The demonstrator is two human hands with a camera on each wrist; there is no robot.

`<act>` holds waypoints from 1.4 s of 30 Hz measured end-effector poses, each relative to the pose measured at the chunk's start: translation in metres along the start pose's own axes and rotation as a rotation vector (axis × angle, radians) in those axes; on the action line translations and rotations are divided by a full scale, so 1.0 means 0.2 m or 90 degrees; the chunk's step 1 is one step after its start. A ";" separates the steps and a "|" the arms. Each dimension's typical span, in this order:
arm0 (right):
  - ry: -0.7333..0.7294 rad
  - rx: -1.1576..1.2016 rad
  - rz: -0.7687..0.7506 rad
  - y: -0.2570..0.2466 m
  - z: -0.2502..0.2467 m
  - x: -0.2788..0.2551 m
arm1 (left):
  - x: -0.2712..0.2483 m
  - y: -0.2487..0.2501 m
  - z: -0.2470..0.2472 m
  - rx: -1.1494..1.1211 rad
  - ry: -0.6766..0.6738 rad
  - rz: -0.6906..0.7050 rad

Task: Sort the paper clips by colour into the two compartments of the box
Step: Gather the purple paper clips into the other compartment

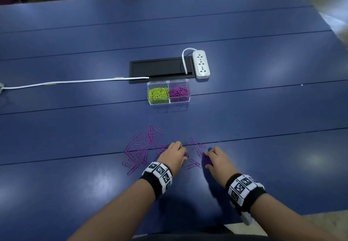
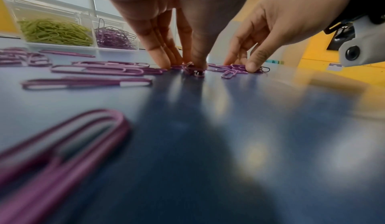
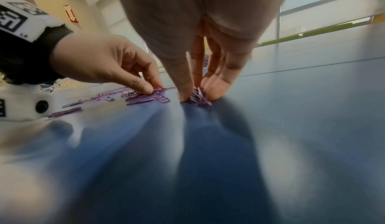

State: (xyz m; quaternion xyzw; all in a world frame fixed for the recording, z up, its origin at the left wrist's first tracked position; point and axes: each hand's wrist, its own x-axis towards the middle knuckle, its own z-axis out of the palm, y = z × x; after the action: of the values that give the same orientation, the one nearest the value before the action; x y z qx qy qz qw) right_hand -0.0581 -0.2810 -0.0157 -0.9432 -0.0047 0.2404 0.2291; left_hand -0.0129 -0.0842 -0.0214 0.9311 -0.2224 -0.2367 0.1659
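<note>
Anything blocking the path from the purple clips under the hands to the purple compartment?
Nothing visible. The right hand pinches a bunch of purple clips; bare table lies between it and the open-topped box, whose purple compartment is on the right.

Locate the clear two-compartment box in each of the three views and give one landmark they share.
Head: box at centre, beyond the loose clips.
Left wrist: box upper left, behind the left hand.
Right wrist: not in view.
Shared landmark: purple clips pinched by the right hand.

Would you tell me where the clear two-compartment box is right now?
In the head view the clear box sits mid-table, just in front of the black tray and beyond the loose purple clips.
</note>
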 end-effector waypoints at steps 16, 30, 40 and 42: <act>-0.011 -0.018 -0.002 -0.08 -0.03 0.11 | 0.05 0.08 0.05 0.060 0.013 -0.120; 0.056 0.353 0.033 -0.32 -0.57 0.59 | 0.04 -0.01 0.06 -0.095 0.006 -0.093; 0.182 0.142 -0.087 -0.54 -0.67 1.08 | 0.05 -0.04 -0.15 -0.257 0.116 -0.127; 0.168 0.083 -0.109 -0.54 -0.65 1.11 | 0.10 -0.05 -0.27 -0.280 0.153 -0.133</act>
State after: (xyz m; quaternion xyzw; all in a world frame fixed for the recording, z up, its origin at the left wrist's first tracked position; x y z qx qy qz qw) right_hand 0.2080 -0.2133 0.0320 -0.9458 -0.0393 0.0939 0.3083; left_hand 0.0339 -0.0741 0.0116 0.9119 -0.0471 -0.1827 0.3645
